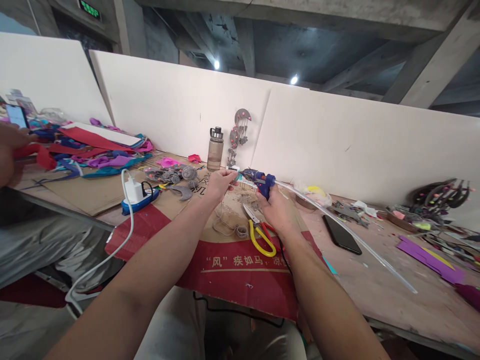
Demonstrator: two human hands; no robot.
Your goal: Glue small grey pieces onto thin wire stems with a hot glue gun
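Observation:
In my right hand (279,210) is a blue hot glue gun (262,181), its nozzle pointing left. A long clear glue stick (348,232) sticks out of its back end. My left hand (222,184) pinches a small teal piece (239,176) right at the nozzle tip; the fingers partly cover it. Below the hands lie scissors (258,232) with one yellow and one red handle visible. Beside them rests a small coil of grey-brown cord (241,231), with loose strands around it. All this is over a red and brown cardboard sheet (240,280).
A water bottle (215,150) and a grey hanging ornament (240,132) stand by the white partition. A white charger sits on a blue power strip (140,200) at left. A black phone (341,234) lies at right. Colourful fabric (101,150) and another person's hand are far left.

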